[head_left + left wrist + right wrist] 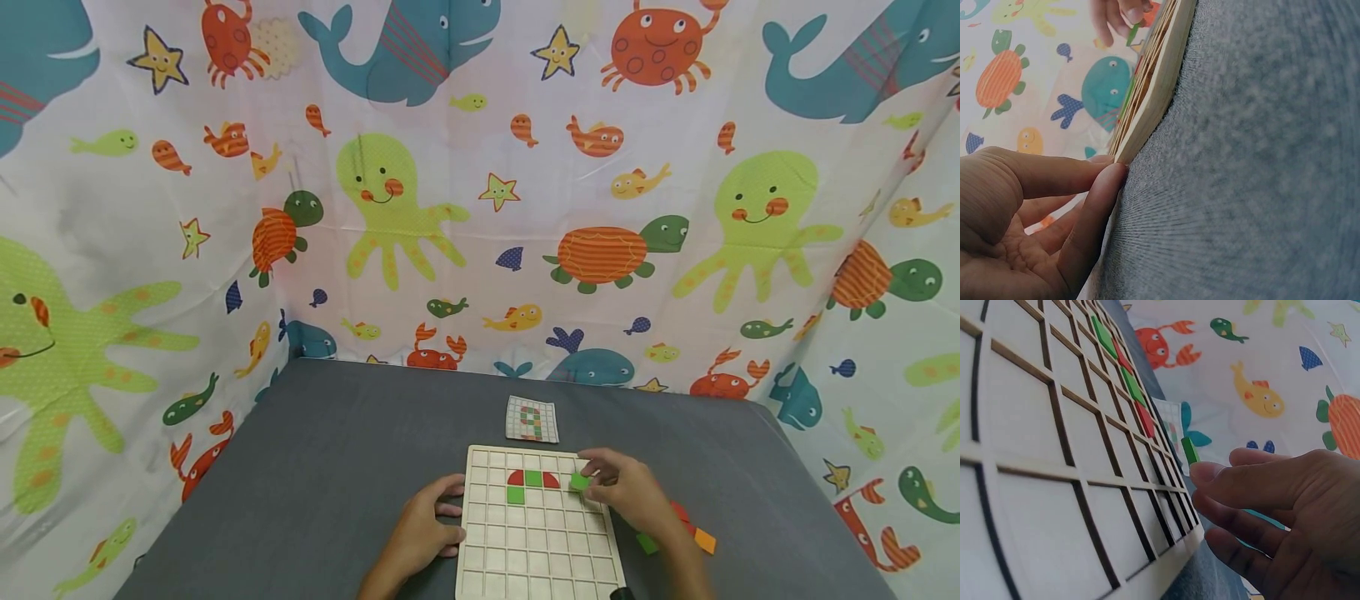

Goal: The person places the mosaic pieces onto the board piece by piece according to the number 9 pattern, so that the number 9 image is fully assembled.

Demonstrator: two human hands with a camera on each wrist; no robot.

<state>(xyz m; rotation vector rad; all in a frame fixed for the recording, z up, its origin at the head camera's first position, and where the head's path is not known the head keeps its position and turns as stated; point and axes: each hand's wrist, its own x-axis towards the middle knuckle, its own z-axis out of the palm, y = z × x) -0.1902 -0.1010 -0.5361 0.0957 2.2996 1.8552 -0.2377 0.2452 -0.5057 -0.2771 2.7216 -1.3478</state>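
A pale wooden grid board (536, 533) lies on the grey table. Set in its upper squares are a green square tile (533, 478), a red rounded tile (516, 477) on each side of it, and another green tile (515, 495) below the left one. My left hand (422, 527) touches the board's left edge with thumb and fingertips, seen close up in the left wrist view. Over the board's upper right part, my right hand (630, 490) pinches a green square tile (1190, 450) between thumb and fingers. The tile looks tilted and raised off the board.
Beyond the board's far edge lies a small card (531, 419) with a printed grid pattern. Right of the board, partly hidden by my right forearm, are loose red, green and orange tiles (705, 541). A curtain (480, 317) with sea animals surrounds the table.
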